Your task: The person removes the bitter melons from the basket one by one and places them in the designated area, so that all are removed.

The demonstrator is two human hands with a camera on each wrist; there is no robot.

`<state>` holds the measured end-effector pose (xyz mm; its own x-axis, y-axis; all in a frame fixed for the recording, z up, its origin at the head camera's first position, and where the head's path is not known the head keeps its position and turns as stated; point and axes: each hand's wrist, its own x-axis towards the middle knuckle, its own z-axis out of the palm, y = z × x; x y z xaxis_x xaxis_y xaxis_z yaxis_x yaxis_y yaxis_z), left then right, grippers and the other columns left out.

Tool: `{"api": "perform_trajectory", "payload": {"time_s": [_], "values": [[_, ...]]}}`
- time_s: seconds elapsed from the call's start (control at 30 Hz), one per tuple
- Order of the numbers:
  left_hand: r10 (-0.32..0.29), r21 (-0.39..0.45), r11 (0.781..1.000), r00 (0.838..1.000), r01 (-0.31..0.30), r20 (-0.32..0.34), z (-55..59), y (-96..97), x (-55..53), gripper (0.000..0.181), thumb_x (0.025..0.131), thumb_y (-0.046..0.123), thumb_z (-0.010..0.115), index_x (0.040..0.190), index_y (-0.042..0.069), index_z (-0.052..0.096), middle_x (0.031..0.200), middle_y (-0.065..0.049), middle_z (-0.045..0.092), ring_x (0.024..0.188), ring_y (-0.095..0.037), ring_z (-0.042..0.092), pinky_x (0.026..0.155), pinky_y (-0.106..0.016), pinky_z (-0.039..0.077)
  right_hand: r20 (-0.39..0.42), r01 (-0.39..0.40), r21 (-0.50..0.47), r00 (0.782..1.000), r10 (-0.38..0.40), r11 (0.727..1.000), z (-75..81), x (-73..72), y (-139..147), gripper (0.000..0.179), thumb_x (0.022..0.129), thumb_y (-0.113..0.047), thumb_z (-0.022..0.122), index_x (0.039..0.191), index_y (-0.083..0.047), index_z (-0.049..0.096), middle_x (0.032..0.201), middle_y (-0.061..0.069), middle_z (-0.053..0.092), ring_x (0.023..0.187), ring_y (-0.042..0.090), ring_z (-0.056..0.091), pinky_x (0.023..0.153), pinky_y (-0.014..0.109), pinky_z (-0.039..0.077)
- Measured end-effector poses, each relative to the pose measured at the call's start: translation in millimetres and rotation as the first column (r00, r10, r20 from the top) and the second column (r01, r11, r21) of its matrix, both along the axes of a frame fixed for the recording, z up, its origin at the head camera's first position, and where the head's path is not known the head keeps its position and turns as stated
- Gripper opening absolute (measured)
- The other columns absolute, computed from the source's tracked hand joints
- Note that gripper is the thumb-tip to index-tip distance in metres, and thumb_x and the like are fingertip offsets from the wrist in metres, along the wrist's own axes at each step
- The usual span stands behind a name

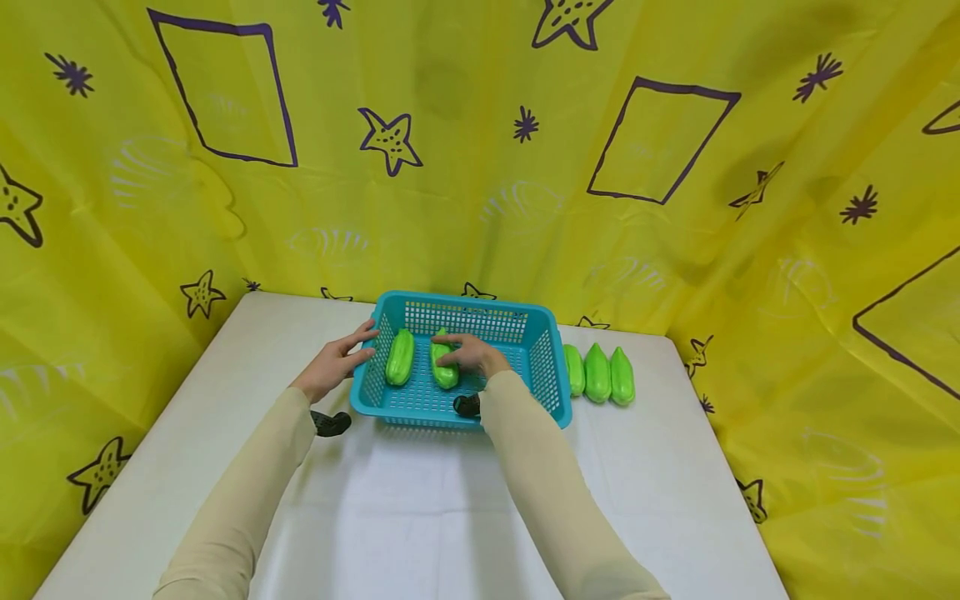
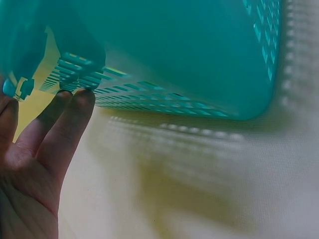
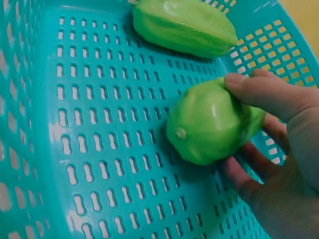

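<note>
A turquoise plastic basket (image 1: 423, 414) with perforated walls stands on the white table. My right hand (image 1: 474, 354) reaches inside it and holds a long, ridged green fruit (image 3: 207, 122), thumb on top and fingers beneath. The fruit is close over the basket floor, its far end covered by the hand. Left of it, a second green fruit (image 1: 401, 358) lies lengthwise by the left wall. My left hand (image 1: 333, 367) is at the outside of that wall, fingers extended and fingertips at the perforated side (image 2: 144, 94); nothing is gripped in it.
To the right of the basket, three more green fruits (image 1: 597, 375) lie side by side, the nearest one partly hidden by the rim. A yellow patterned curtain (image 1: 465, 208) hangs around the table's back and sides. Dark wrist devices (image 1: 330, 424) show below the hands.
</note>
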<state>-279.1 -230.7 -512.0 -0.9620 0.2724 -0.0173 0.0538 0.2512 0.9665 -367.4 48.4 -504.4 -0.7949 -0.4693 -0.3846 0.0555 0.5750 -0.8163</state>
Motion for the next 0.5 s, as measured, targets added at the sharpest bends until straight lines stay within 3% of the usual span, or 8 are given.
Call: {"api": "perform_trajectory", "payload": {"time_s": [0.23,0.5], "values": [[-0.002,0.0,1.0,1.0,0.002,0.001,-1.8,-0.3,-1.2,0.056,0.104,0.028,0.051,0.154,0.01,0.033,0.163,0.011,0.01,0.147,-0.031,0.016,0.106,-0.058,0.037,-0.094,-0.05,0.042,0.994,0.054,0.998,-0.3,-2.4,6,0.051,0.095,-0.011,0.064,0.143,-0.024,0.053,0.16,0.007,0.025,0.146,0.031,0.02,0.112,0.048,0.033],[-0.001,-0.005,1.0,1.0,0.001,0.003,-1.7,0.2,-2.1,0.056,0.104,0.028,0.051,0.154,0.01,0.033,0.163,0.011,0.01,0.148,-0.031,0.015,0.106,-0.058,0.038,-0.083,-0.079,0.066,0.993,0.084,0.995,-0.3,-6.1,14,0.047,0.095,-0.012,0.062,0.14,-0.024,0.057,0.158,0.008,0.028,0.143,0.032,0.028,0.106,0.046,0.04]]}}
